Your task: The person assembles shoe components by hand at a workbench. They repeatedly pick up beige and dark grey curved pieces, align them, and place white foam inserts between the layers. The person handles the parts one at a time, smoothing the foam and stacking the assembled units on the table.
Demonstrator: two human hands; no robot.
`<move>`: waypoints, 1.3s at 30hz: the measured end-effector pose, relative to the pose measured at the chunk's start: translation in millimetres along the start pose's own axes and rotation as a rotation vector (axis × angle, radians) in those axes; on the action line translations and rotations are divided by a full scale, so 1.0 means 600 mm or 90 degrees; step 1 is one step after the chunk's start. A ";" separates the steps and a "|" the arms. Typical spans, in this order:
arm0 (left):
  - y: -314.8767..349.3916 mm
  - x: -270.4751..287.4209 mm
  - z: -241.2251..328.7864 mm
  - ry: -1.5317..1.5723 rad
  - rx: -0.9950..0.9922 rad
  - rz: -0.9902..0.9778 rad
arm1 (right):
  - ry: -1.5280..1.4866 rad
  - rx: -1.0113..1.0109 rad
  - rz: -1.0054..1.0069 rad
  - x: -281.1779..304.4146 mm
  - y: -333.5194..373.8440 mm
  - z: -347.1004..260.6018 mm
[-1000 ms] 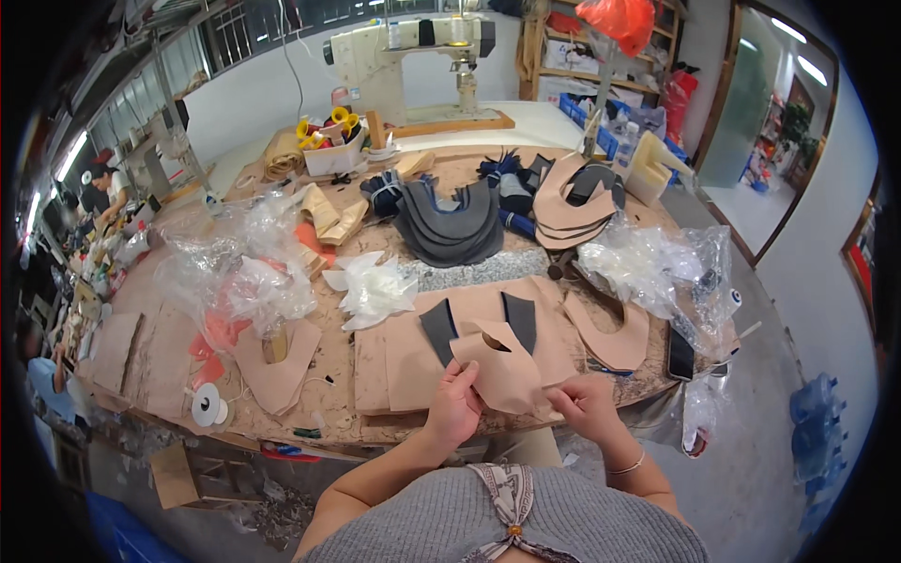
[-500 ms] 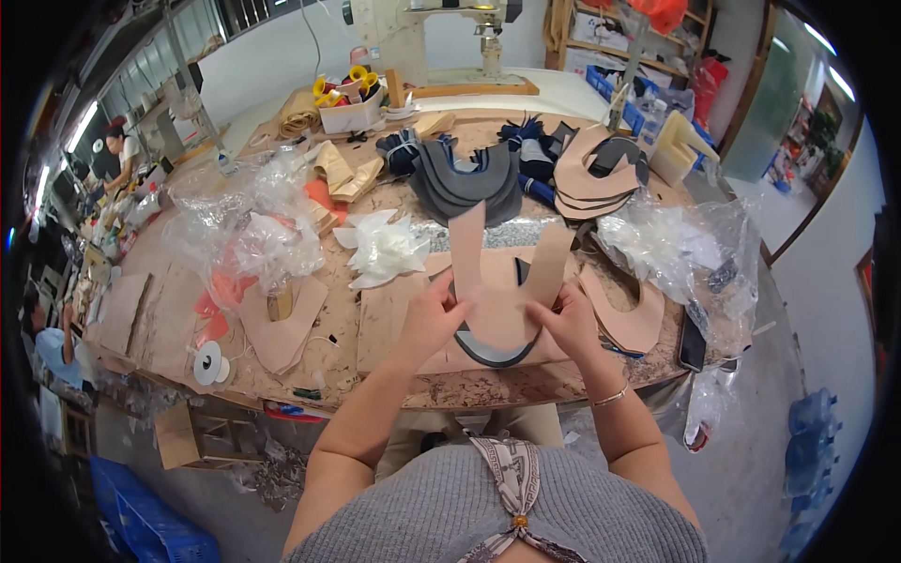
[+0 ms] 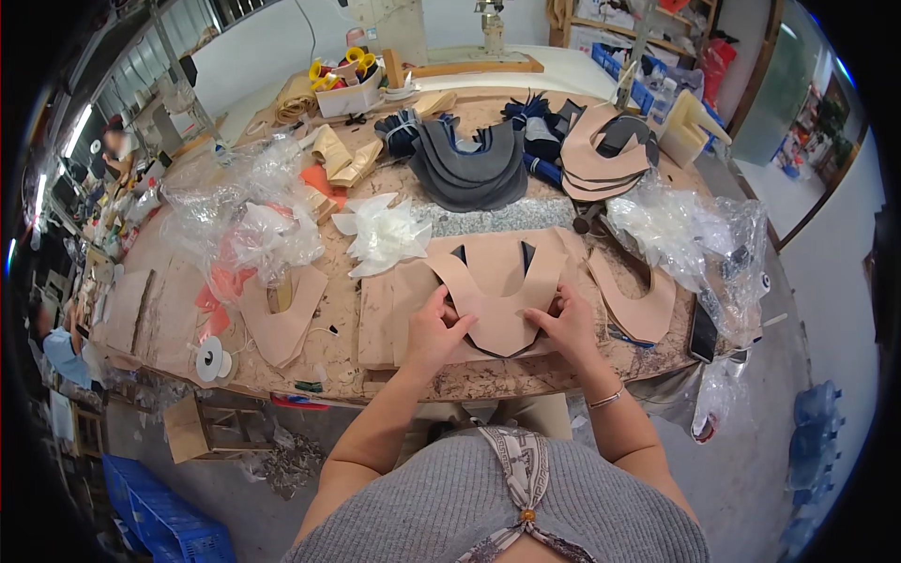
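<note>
A tan U-shaped piece of sheet material (image 3: pixel 497 324) lies over a dark U-shaped piece (image 3: pixel 528 253), whose edges peek out at the inner and lower rims. Beneath both is a flat tan board (image 3: pixel 389 324) near the table's front edge. My left hand (image 3: pixel 436 330) pinches the tan piece's left side between thumb and fingers, and my right hand (image 3: pixel 566 324) grips its right side likewise. Similar tan pieces rest to the left (image 3: pixel 282 338) and right (image 3: pixel 648 314). Behind the board sit a pile of grey U-shaped pieces (image 3: pixel 469 178) and a pile of tan ones (image 3: pixel 582 150).
Crumpled clear plastic bags lie at left (image 3: pixel 253 216) and right (image 3: pixel 676 235), with white petal-like pieces (image 3: pixel 385 233) between. A thread spool (image 3: pixel 213 359) is by the front left edge, a phone (image 3: pixel 702 333) at the right. Behind are a tool box (image 3: pixel 349 97) and a sewing machine (image 3: pixel 492 33).
Both hands have lowered the tan U-shaped piece onto the dark one, covering most of it. The view has shifted slightly.
</note>
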State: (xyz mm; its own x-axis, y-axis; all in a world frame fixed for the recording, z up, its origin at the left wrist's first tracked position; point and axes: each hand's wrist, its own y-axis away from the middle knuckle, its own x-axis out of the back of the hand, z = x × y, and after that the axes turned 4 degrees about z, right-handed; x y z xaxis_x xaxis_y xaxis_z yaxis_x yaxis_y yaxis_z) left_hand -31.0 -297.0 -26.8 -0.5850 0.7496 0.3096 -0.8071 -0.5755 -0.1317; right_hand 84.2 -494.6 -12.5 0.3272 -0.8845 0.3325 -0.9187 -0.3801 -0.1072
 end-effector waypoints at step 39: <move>-0.147 -0.001 -0.008 -0.449 -0.338 0.044 | 0.216 0.203 0.067 -0.010 0.009 0.027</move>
State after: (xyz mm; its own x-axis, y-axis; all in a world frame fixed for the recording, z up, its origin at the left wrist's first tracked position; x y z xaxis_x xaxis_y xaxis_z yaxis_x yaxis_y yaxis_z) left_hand 40.1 -245.3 -20.0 -0.5900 0.2418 0.7704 -0.8048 -0.2533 -0.5368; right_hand 80.7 -495.9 -30.5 0.0963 -0.8049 0.5855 -0.8119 -0.4039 -0.4217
